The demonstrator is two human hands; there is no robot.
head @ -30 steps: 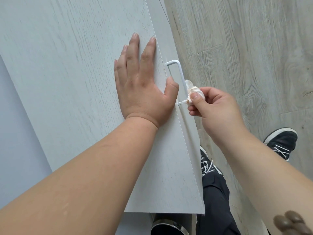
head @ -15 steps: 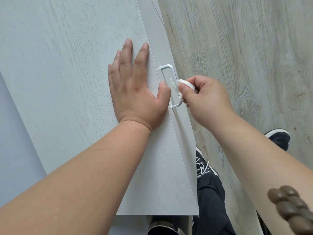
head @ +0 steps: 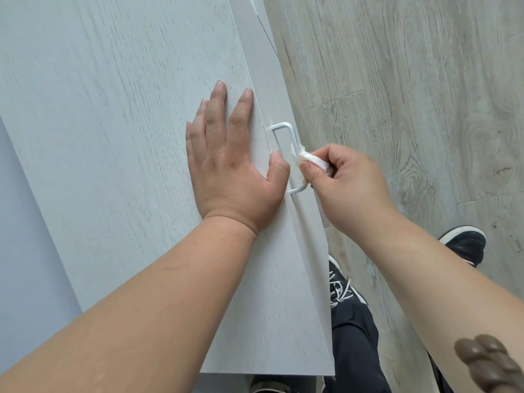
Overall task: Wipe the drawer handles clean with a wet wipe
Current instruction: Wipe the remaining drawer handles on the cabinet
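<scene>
Left hand flat, fingers straight, palm down on the pale cabinet top, thumb at the front edge, right hand curled beside it, pinching a bunched white wet wipe against the white drawer handle bar

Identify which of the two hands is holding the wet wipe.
The right hand pinches the wet wipe against the white handle; the left hand lies flat and empty on the cabinet top.
</scene>
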